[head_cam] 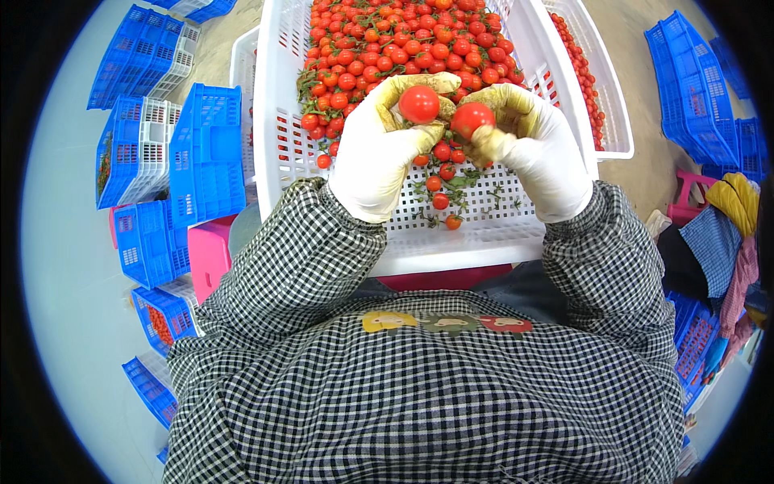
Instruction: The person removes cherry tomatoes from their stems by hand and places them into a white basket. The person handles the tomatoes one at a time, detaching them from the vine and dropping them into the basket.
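Note:
Both hands wear white gloves stained yellow at the fingers. My left hand (384,151) holds a red cherry tomato (419,104) between thumb and curled fingers. Close beside it, my right hand (538,145) grips a second cherry tomato (473,120) with thumb and forefinger; its thumb tip is blurred. Both hands are above a white perforated plastic crate (465,248). A heap of cherry tomatoes (411,45), many with green stems, fills its far part. On the near floor of the crate lie several loose tomatoes (440,201) and torn green calyxes (462,180).
Another white crate (617,130) with tomatoes stands to the right. Blue crates (208,157) are stacked at left, near a pink stool (208,254). More blue crates (692,91) stand at far right, above a pile of clothes (716,242).

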Available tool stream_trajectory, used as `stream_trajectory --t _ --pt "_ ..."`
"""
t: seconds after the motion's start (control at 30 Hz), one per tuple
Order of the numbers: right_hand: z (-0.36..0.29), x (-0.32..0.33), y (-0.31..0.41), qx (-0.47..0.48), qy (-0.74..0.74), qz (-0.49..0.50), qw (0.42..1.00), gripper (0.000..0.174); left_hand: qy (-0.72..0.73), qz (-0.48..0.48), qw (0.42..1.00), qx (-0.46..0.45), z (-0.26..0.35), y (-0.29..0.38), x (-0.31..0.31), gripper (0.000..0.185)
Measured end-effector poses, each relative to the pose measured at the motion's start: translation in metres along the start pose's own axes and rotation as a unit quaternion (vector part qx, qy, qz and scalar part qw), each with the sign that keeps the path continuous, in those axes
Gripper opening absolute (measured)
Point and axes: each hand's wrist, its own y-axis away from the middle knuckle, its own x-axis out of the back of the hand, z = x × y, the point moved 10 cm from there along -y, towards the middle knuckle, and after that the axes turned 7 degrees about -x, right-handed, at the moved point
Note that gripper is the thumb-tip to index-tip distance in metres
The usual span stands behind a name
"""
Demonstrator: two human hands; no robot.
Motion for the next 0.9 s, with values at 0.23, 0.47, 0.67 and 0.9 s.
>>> stream_trajectory --t 0.23,0.47,0.67,0.9 --pt "0.010 -0.004 -0.004 -0.058 -0.166 -0.082 0.981 0.038 -0.062 0.009 0.997 0.047 0.001 0.003 0.006 0.037" --pt "-0.015 -0.009 0.000 0.098 0.172 0.014 0.980 0.037 -0.362 -0.054 0.930 0.030 -0.001 0.007 -0.003 0.020" --pt "0.006 0.001 -0.008 -0.027 0.075 -0.025 0.997 0.025 -0.403 -0.131 0.906 0.022 0.002 0.009 -0.013 0.018" --pt "0.008 -0.015 -0.003 -0.046 0.078 -0.093 0.992 0.036 -0.283 -0.126 0.946 0.092 -0.008 0.012 -0.011 0.021"
